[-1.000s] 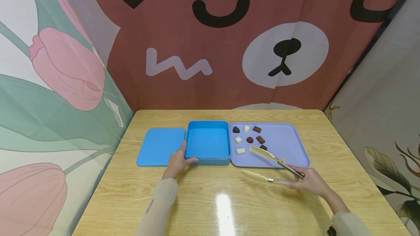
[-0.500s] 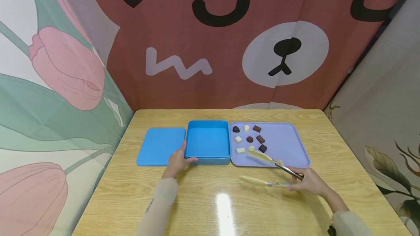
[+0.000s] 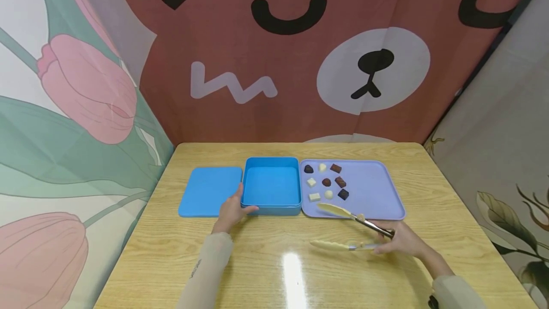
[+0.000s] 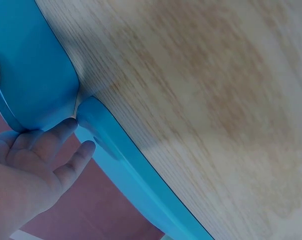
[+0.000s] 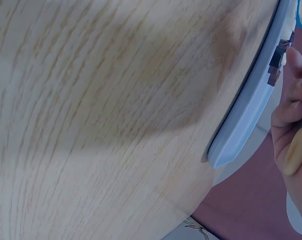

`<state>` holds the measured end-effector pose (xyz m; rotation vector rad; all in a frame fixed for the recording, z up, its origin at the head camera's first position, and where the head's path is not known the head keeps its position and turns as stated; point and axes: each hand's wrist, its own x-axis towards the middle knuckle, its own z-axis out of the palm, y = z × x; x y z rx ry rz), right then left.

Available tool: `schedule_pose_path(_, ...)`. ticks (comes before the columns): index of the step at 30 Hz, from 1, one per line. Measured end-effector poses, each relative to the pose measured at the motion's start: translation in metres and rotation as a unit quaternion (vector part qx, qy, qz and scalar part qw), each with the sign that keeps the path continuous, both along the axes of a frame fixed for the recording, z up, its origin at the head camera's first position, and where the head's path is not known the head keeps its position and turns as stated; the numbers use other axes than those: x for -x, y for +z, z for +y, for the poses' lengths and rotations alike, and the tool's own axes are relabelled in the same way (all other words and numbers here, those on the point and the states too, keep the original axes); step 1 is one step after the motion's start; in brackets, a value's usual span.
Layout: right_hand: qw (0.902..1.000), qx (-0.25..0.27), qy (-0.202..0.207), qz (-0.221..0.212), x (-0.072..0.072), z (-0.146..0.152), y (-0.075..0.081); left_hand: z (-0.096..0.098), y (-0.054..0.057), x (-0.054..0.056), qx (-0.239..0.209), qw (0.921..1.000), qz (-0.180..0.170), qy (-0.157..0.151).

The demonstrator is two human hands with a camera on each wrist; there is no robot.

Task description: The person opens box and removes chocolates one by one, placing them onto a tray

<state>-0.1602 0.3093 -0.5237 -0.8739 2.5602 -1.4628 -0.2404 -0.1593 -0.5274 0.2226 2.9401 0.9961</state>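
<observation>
My left hand [image 3: 232,211] holds the near left corner of the square blue box [image 3: 272,210], thumb on its front wall and fingers along its left side. In the left wrist view, its fingertips also lie close to the corner of the blue lid [image 4: 141,172]. My right hand [image 3: 401,238] grips a pair of tongs [image 3: 372,226] with cream tips and metal arms. The tongs are spread, with nothing between the tips; one tip overlaps the near edge of the lilac tray [image 3: 373,190], the other is nearer me over the table. White chocolates [image 3: 314,197] and dark chocolates [image 3: 343,194] sit in rows on the tray's left part.
The wooden table [image 3: 257,261] bears lid, box and tray side by side, left to right. A bear-print curtain [image 3: 257,118] hangs behind the table; a tulip-print curtain [image 3: 86,166] stands at the left and a leaf-print one [image 3: 506,156] at the right.
The tongs have drawn back toward me and slightly left, spreading a little wider, so a round white chocolate and the dark one beside it now show fully. The left hand stays at the box.
</observation>
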Motion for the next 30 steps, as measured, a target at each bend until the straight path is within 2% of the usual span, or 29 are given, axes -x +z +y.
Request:
schedule_pose_path(5, 0.9999, -0.011, 0.011, 0.004, -0.001, -0.001, 0.001, 0.000, 0.001, 0.000, 0.000, 1.0000, 0.001, 0.001)
schedule_pose_path(13, 0.9986, -0.045, 0.007, -0.027, -0.005, 0.000, 0.000, 0.001, 0.001, 0.000, 0.004, 1.0000, -0.001, 0.002)
schedule_pose_path(23, 0.9965, -0.060, 0.043, -0.038, -0.002, 0.006, 0.002, 0.001, 0.000, 0.000, 0.001, 1.0000, 0.001, 0.003)
schedule_pose_path(26, 0.9950, -0.080, 0.045, -0.041, 0.002, 0.008, 0.002, 0.001, 0.001, 0.000, -0.001, 1.0000, 0.001, 0.004)
schedule_pose_path(30, 0.9885, -0.147, 0.036, -0.004, 0.009, 0.010, 0.006, 0.001, 0.001, -0.001, 0.000, 1.0000, 0.005, 0.002)
